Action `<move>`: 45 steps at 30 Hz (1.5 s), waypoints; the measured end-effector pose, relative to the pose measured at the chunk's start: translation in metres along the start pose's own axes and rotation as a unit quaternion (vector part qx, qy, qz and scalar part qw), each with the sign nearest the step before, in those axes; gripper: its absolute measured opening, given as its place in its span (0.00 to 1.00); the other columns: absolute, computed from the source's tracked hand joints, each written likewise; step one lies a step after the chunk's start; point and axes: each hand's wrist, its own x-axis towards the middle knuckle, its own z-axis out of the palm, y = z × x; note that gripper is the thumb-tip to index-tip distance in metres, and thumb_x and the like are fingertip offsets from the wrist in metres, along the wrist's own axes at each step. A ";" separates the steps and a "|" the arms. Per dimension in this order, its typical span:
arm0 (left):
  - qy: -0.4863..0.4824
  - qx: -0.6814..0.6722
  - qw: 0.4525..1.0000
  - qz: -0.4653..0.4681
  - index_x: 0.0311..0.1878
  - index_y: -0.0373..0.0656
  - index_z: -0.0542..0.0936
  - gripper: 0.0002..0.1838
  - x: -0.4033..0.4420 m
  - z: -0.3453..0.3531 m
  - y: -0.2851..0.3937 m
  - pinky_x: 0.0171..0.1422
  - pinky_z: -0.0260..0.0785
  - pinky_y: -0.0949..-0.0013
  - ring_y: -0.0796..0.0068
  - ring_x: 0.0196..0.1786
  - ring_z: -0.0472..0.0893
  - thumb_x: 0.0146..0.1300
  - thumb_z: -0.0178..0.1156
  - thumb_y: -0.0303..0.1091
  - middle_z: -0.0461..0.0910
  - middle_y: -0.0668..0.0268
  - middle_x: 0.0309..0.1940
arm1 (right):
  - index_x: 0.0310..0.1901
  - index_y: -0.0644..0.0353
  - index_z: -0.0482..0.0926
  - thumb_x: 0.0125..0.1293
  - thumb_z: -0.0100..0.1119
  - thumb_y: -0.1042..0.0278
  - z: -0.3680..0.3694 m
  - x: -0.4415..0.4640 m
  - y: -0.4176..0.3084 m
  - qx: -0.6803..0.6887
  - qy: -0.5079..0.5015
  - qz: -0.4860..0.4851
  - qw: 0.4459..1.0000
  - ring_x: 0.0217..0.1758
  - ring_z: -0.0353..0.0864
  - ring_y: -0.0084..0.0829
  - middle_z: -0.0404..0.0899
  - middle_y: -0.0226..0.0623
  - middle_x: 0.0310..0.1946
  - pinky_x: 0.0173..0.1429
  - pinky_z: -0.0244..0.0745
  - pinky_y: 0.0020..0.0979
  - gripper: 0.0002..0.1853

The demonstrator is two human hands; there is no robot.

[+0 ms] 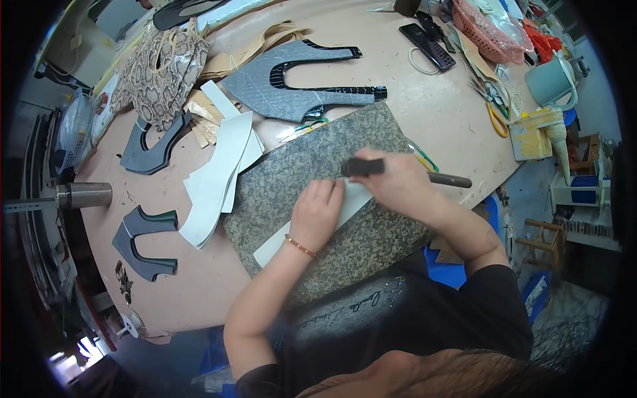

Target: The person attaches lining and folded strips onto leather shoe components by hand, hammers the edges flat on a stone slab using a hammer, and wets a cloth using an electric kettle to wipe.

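On a speckled stone slab [272, 179] lies a long white strip [273, 247] of sheet material, set at a slant. My left hand [317, 211], a beaded bracelet at its wrist, presses the strip down with fingers bent and close together. My right hand [397, 178] is closed around a hammer [451, 180]; the dark head is slightly blurred and sits just above the strip's far end, near my left fingertips. Whether the head touches the strip I cannot tell. Left of the slab, more white cut pieces [215, 182] are stacked, overlapping its edge.
Grey U-shaped pieces [265, 73] with black edging lie beyond the slab. Snakeskin-patterned material [162, 73] is heaped at the back left. Dark U-shaped pieces [136, 242] rest at left. Yellow-handled scissors [496, 119], a phone [426, 48] and a pink basket [488, 33] are at right.
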 end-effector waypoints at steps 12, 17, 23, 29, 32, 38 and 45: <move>-0.003 -0.029 0.999 -0.028 0.41 0.40 0.80 0.11 -0.015 -0.013 -0.006 0.45 0.75 0.62 0.60 0.40 0.78 0.53 0.63 0.24 0.78 0.61 0.37 | 0.40 0.56 0.77 0.66 0.64 0.56 -0.022 -0.001 -0.004 -0.082 -0.054 -0.003 0.995 0.31 0.85 0.48 0.83 0.43 0.27 0.33 0.79 0.46 0.13; -0.001 -0.058 0.994 -0.091 0.34 0.43 0.76 0.08 0.021 -0.013 -0.002 0.41 0.75 0.58 0.57 0.38 0.80 0.57 0.67 0.31 0.77 0.60 0.33 | 0.40 0.57 0.76 0.66 0.64 0.56 -0.014 -0.009 -0.004 -0.090 -0.082 -0.003 0.992 0.30 0.86 0.48 0.84 0.43 0.28 0.33 0.78 0.47 0.14; 0.017 -0.058 0.994 -0.087 0.34 0.44 0.75 0.09 0.035 0.010 -0.007 0.34 0.76 0.57 0.58 0.32 0.82 0.57 0.67 0.33 0.78 0.62 0.28 | 0.40 0.59 0.75 0.66 0.64 0.56 -0.012 -0.009 0.004 -0.077 -0.085 -0.011 0.993 0.31 0.86 0.49 0.83 0.45 0.27 0.33 0.79 0.48 0.15; 0.016 -0.039 0.994 -0.100 0.32 0.44 0.74 0.08 0.039 0.017 -0.010 0.31 0.76 0.56 0.58 0.28 0.83 0.59 0.65 0.30 0.80 0.62 0.26 | 0.40 0.59 0.75 0.66 0.64 0.55 -0.013 -0.006 0.005 -0.086 -0.110 -0.009 0.990 0.31 0.86 0.50 0.83 0.46 0.27 0.34 0.79 0.48 0.15; 0.012 -0.026 0.990 -0.137 0.33 0.43 0.76 0.06 0.039 0.021 -0.011 0.33 0.77 0.55 0.57 0.30 0.84 0.60 0.65 0.29 0.81 0.60 0.27 | 0.41 0.59 0.75 0.66 0.64 0.55 -0.014 -0.006 0.003 -0.086 -0.109 -0.006 0.990 0.32 0.86 0.50 0.84 0.47 0.28 0.34 0.80 0.48 0.15; 0.031 -0.103 0.988 -0.109 0.44 0.42 0.82 0.09 0.020 0.004 -0.008 0.43 0.77 0.57 0.56 0.40 0.83 0.59 0.65 0.26 0.82 0.58 0.36 | 0.41 0.58 0.76 0.67 0.63 0.55 -0.016 -0.006 0.003 -0.080 -0.102 0.004 0.992 0.32 0.86 0.49 0.84 0.46 0.28 0.35 0.80 0.47 0.15; 0.053 -0.022 0.998 0.008 0.51 0.39 0.83 0.18 0.002 0.009 -0.003 0.45 0.76 0.63 0.62 0.40 0.79 0.54 0.63 0.22 0.79 0.62 0.38 | 0.39 0.56 0.77 0.67 0.64 0.55 -0.023 -0.002 0.006 -0.057 -0.039 0.011 0.998 0.32 0.86 0.48 0.84 0.43 0.28 0.35 0.80 0.45 0.13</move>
